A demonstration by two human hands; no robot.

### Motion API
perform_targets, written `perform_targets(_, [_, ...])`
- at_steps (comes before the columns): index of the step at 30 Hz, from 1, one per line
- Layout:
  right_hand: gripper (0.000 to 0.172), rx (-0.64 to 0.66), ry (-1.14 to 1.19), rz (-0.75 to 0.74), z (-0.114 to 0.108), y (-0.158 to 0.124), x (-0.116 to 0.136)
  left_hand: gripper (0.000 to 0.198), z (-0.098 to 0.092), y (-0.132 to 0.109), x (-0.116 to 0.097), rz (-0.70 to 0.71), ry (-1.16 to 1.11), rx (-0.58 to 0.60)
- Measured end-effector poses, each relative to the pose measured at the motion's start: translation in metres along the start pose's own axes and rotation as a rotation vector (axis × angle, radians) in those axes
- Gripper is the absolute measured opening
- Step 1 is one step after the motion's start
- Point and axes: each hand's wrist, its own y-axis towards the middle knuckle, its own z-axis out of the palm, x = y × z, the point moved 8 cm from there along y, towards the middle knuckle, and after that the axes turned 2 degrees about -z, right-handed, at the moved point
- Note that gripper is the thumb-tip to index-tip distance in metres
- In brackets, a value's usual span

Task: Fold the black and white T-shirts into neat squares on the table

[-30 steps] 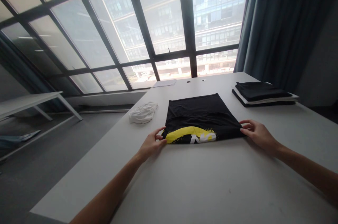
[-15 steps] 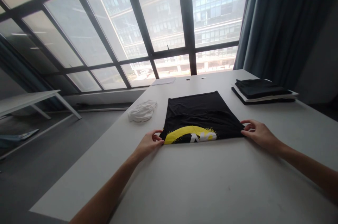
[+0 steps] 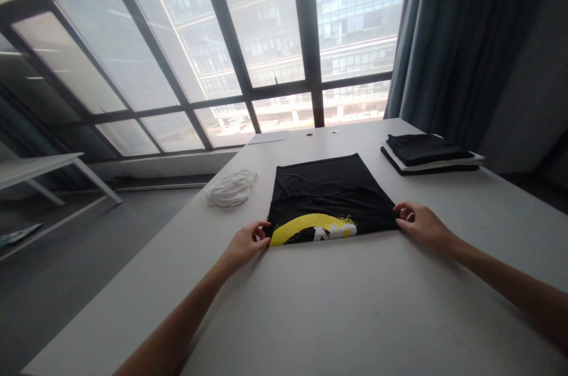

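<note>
A black T-shirt (image 3: 328, 190) with a yellow and white print along its near edge lies folded flat on the white table (image 3: 337, 305). My left hand (image 3: 245, 242) pinches the shirt's near left corner, thumb and fingers closed on the cloth. At the near right corner my right hand (image 3: 420, 224) grips the fabric the same way. Both forearms reach in from the bottom of the view.
A crumpled white cloth (image 3: 231, 188) lies left of the shirt. A stack of folded black and white garments (image 3: 428, 152) sits at the far right. A sheet of paper (image 3: 268, 137) lies near the window. Dark curtains hang at right; another table (image 3: 39, 166) stands at left.
Both hands keep their hold on the near corners. The shirt's near edge has slid slightly toward me and the view has shifted a little left.
</note>
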Motion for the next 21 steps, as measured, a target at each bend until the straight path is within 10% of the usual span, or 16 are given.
perform_targets(7, [0.03,-0.414,-0.084,-0.198,-0.045,0.024,0.048,0.045,-0.012,0.02,-0.049,0.304,0.147,-0.237])
perform_targets(13, [0.047,-0.077,-0.293,-0.433,0.049,0.054,0.114,0.048,0.052,0.064,-0.089,0.362,0.308,-0.081])
perform_targets(17, [0.067,0.197,-0.442,-0.312,0.104,0.064,0.096,0.061,0.083,0.077,-0.07,0.271,0.491,0.038])
perform_targets(21, [0.074,0.264,-0.451,-0.263,0.113,0.067,0.079,0.066,0.09,0.077,-0.058,0.248,0.506,0.089])
